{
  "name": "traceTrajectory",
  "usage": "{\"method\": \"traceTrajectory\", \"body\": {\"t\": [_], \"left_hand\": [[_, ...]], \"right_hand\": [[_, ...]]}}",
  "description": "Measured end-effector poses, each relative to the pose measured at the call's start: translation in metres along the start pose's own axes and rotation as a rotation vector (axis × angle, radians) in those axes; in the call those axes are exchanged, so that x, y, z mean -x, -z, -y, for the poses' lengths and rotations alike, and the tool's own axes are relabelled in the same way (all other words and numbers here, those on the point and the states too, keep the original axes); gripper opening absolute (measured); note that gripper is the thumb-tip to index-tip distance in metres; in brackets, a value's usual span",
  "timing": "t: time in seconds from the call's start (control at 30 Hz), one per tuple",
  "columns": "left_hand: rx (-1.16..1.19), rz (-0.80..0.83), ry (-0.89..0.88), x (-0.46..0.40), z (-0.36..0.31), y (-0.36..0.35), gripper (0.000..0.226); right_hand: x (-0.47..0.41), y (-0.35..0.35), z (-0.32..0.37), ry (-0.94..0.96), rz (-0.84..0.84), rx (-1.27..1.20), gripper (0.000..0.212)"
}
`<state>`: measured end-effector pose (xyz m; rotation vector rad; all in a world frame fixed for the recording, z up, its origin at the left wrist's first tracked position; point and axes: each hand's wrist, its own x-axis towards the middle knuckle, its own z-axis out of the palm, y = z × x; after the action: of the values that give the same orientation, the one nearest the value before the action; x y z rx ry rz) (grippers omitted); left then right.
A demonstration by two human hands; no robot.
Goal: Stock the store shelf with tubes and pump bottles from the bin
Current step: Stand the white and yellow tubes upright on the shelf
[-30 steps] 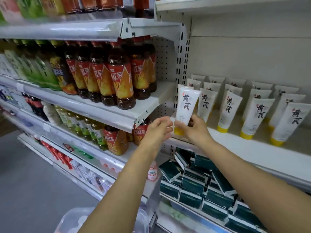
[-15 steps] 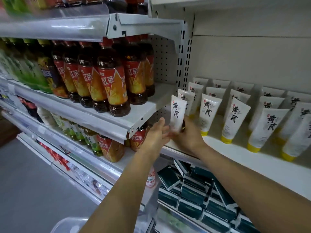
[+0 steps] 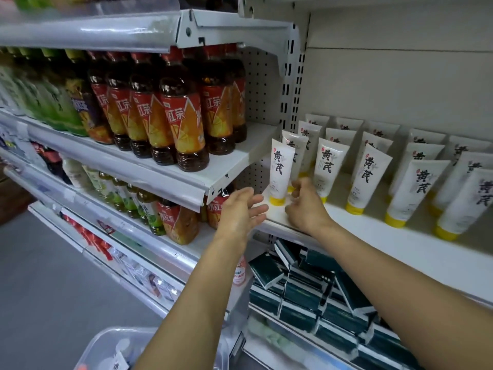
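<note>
Bin (image 3: pixel 112 345) cut off at the bottom edge, contents a blur; rear tubes (image 3: pixel 344 126) hide behind front ones; far-left bottles (image 3: pixel 32 97) smear out.

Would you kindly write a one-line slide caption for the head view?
White tube stands cap-down at the shelf front; both hands, left and right, hover open beside it.

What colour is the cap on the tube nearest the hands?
Yellow; the tube stands cap-down, clearest in the head view.
</note>
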<state>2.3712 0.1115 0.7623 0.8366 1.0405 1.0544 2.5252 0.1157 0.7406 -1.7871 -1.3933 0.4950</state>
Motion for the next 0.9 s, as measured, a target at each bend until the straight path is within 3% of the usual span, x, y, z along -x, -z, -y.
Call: {"method": "traceTrajectory", "body": {"t": [0.2, 0.37, 0.53, 0.9], "left_hand": [[0.099, -0.024, -0.013, 0.033, 0.009, 0.014, 0.024], [0.085, -0.007, -0.005, 0.062, 0.020, 0.033, 0.022], [0.114, -0.039, 0.107, 0.089, 0.047, 0.064, 0.016], [0.172, -0.259, 0.203, 0.147, 0.101, 0.171, 0.014]], "right_hand": [[0.036, 0.009, 0.004, 0.030, -0.133, -0.019, 0.021], [0.081, 0.007, 0.015, 0.176, -0.241, -0.185, 0.014], [0.131, -0.021, 0.019, 0.264, -0.115, -0.248, 0.011], [0.203, -0.106, -0.006, 0.221, 0.191, -0.258, 0.014]]}}
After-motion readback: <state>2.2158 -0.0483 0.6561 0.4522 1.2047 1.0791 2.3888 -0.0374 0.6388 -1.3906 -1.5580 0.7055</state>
